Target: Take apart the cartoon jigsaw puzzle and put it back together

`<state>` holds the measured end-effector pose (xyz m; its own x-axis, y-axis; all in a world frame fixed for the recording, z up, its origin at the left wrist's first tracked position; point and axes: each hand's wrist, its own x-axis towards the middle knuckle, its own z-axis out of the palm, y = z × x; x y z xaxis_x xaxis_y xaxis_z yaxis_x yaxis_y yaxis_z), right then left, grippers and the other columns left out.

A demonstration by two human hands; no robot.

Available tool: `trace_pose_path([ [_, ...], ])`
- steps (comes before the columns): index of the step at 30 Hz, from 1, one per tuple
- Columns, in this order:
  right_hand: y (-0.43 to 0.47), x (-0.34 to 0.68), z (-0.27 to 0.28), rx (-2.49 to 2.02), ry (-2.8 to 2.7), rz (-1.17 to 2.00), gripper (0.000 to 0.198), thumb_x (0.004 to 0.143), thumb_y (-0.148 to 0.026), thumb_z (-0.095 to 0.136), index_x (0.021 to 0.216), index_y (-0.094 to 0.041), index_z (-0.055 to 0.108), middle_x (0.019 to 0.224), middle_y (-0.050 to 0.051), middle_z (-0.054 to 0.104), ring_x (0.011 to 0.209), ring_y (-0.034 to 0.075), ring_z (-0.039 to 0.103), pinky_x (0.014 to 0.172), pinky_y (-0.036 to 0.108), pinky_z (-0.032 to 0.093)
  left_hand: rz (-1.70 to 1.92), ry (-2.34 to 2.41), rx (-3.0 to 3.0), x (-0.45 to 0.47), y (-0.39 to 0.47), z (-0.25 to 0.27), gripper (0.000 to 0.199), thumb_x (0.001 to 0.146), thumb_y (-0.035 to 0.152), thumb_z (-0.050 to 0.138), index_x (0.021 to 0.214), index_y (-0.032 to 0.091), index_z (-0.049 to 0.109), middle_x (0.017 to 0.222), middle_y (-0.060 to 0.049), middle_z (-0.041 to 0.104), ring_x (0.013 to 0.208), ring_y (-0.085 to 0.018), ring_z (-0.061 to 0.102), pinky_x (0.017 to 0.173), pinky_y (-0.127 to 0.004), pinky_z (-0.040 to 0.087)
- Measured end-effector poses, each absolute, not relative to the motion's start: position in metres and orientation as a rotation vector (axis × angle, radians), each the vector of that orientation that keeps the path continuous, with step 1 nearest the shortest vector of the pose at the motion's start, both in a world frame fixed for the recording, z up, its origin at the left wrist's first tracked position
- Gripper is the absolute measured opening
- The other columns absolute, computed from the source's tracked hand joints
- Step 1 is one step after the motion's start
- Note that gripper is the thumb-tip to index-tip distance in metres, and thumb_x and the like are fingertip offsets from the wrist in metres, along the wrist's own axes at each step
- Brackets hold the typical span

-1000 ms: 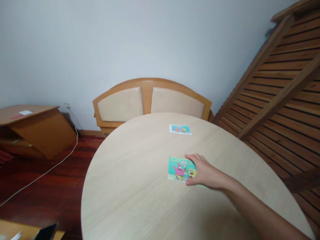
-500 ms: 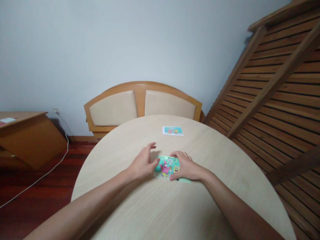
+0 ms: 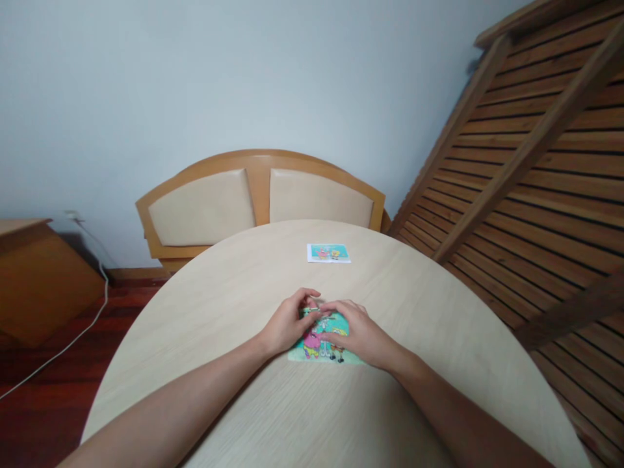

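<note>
A teal cartoon picture sheet [image 3: 316, 350], with a pink starfish and a yellow sponge figure on it, lies flat on the round table under both hands. My left hand [image 3: 288, 323] is at its upper left, thumb and fingers drawn together around a small pale-edged piece, too blurred to name. My right hand [image 3: 363, 331] rests over the sheet's right side, its thumb and fingers apart, fingertips close to the left thumb. Part of the sheet is hidden beneath the hands.
Farther back on the round table [image 3: 234, 390] lies a small printed card [image 3: 329, 253] with similar cartoon figures. Behind the table stands a padded headboard [image 3: 263, 195]. A slatted wooden frame [image 3: 487, 162] leans at the right. A white cable [image 3: 92, 318] runs at the left.
My left hand's thumb and fingers have come together, and it has moved toward the right hand. More of the sheet's lower part shows. The whole view has shifted slightly.
</note>
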<state>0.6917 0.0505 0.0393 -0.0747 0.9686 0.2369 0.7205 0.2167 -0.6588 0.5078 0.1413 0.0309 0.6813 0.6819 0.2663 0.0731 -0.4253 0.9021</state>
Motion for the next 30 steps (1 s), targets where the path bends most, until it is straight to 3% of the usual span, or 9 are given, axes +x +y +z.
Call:
trace_pose_path([
  [5, 0.055, 0.691, 0.037, -1.455, -1.819, 0.519, 0.019, 0.085, -0.02, 0.067, 0.103, -0.023, 0.069, 0.097, 0.003, 0.073, 0.096, 0.022, 0.066, 0.093, 0.037, 0.046, 0.82, 0.573, 1.796, 0.508, 0.14, 0.032, 0.035, 0.086, 0.035, 0.068, 0.113, 0.016, 0.057, 0.086, -0.002, 0.063, 0.077, -0.015, 0.061, 0.07, -0.026, 0.048],
  [8, 0.054, 0.688, 0.041, -1.416, -1.738, 0.583, 0.013, 0.087, -0.023, 0.064, 0.098, -0.021, 0.071, 0.095, 0.003, 0.074, 0.092, 0.021, 0.068, 0.088, 0.034, 0.05, 0.843, 0.615, 1.772, 0.508, 0.141, 0.033, 0.032, 0.085, 0.031, 0.068, 0.111, 0.016, 0.058, 0.084, -0.002, 0.064, 0.075, -0.015, 0.061, 0.07, -0.027, 0.049],
  [13, 0.054, 0.691, 0.047, -1.469, -1.556, 0.573, 0.013, 0.085, -0.03, 0.064, 0.088, -0.02, 0.072, 0.091, 0.004, 0.075, 0.087, 0.021, 0.069, 0.085, 0.035, 0.054, 0.882, 0.71, 1.754, 0.505, 0.146, 0.034, 0.029, 0.082, 0.029, 0.068, 0.107, 0.016, 0.061, 0.092, -0.005, 0.068, 0.076, -0.015, 0.063, 0.07, -0.027, 0.051],
  [18, 0.061, 0.707, 0.037, -1.443, -1.36, 0.698, 0.028, 0.08, -0.045, 0.07, 0.09, -0.019, 0.073, 0.091, 0.006, 0.076, 0.084, 0.023, 0.071, 0.082, 0.038, 0.058, 0.862, 0.765, 1.793, 0.502, 0.154, 0.033, 0.023, 0.084, 0.026, 0.065, 0.104, 0.015, 0.063, 0.099, -0.007, 0.071, 0.076, -0.015, 0.064, 0.067, -0.026, 0.052],
  [24, 0.065, 0.719, 0.025, -1.36, -1.309, 0.782, 0.04, 0.089, -0.052, 0.061, 0.11, -0.018, 0.07, 0.11, 0.011, 0.075, 0.102, 0.026, 0.071, 0.093, 0.044, 0.056, 0.845, 0.745, 1.882, 0.496, 0.163, 0.035, 0.024, 0.09, 0.024, 0.058, 0.11, 0.015, 0.065, 0.114, -0.011, 0.071, 0.102, -0.021, 0.067, 0.09, -0.036, 0.053],
  [27, 0.063, 0.726, 0.027, -1.433, -1.46, 0.617, 0.035, 0.095, -0.043, 0.054, 0.117, -0.021, 0.067, 0.123, 0.01, 0.07, 0.115, 0.025, 0.065, 0.103, 0.046, 0.05, 0.873, 0.78, 2.023, 0.488, 0.168, 0.035, 0.033, 0.089, 0.02, 0.058, 0.121, 0.017, 0.063, 0.124, -0.012, 0.067, 0.114, -0.024, 0.063, 0.101, -0.042, 0.048],
  [30, 0.057, 0.735, 0.032, -1.554, -1.62, 0.36, 0.034, 0.094, -0.036, 0.053, 0.121, -0.021, 0.067, 0.132, 0.011, 0.064, 0.125, 0.025, 0.057, 0.113, 0.047, 0.04, 0.83, 0.819, 2.176, 0.476, 0.168, 0.035, 0.044, 0.083, 0.027, 0.069, 0.126, 0.02, 0.062, 0.123, -0.012, 0.067, 0.113, -0.028, 0.063, 0.099, -0.043, 0.048],
])
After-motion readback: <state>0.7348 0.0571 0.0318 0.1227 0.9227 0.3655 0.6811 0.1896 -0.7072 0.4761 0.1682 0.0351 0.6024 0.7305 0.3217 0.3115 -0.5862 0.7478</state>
